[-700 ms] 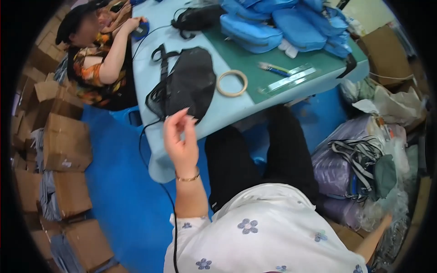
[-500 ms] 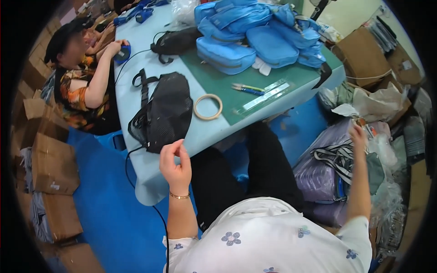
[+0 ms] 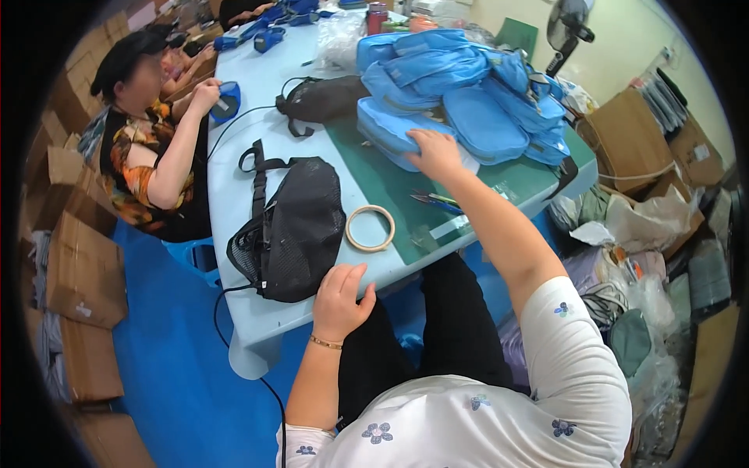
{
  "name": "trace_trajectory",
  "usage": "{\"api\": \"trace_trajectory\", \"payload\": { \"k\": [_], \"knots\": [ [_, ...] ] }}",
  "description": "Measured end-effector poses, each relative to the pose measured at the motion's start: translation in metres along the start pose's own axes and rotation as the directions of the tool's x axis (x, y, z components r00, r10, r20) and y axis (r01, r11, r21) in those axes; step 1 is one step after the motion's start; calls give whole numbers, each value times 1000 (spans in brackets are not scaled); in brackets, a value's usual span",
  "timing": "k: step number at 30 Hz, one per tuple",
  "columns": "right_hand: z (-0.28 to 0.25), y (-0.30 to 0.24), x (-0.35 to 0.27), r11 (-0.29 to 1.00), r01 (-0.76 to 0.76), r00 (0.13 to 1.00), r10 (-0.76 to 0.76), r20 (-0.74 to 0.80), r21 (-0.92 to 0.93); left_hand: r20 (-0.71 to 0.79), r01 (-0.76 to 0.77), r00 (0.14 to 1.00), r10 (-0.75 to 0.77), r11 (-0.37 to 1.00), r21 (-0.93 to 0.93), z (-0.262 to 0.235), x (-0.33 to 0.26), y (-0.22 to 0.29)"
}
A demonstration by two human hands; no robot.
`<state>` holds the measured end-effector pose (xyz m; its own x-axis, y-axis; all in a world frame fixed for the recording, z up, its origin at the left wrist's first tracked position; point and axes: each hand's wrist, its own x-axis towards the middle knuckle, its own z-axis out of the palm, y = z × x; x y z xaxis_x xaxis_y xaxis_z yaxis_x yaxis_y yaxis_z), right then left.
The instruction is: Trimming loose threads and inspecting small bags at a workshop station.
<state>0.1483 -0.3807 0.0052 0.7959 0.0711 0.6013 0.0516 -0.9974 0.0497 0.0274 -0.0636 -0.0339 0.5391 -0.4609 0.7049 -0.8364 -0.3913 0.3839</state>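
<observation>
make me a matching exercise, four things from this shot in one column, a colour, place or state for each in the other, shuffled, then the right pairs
1. left hand
2. right hand
3. ring
4. mat

A. circular, lying flat, right of the black bag
B. bracelet on its wrist
C. green, under the blue bags
D. at the blue bags' near side

Pairs: 1-B, 2-D, 3-A, 4-C

There are two black bags (image 3: 306, 230), one tan ring (image 3: 370, 249), one blue-bag pile (image 3: 484, 125) and one fan (image 3: 567, 25).

Tape roll (image 3: 348, 228) right of bag (image 3: 307, 226)
</observation>
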Motion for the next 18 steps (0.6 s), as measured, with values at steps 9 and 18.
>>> {"api": "trace_trajectory", "payload": {
  "k": [9, 18],
  "knots": [
    [-48, 30, 72, 982, -148, 968, 169, -188, 119, 108, 10, 994, -11, 1000, 13, -3, 11, 2],
    [-136, 6, 20, 887, 103, 926, 80, -369, 450, 249, 22, 966, -74, 979, 204, -2, 18, 6]
  ]
}}
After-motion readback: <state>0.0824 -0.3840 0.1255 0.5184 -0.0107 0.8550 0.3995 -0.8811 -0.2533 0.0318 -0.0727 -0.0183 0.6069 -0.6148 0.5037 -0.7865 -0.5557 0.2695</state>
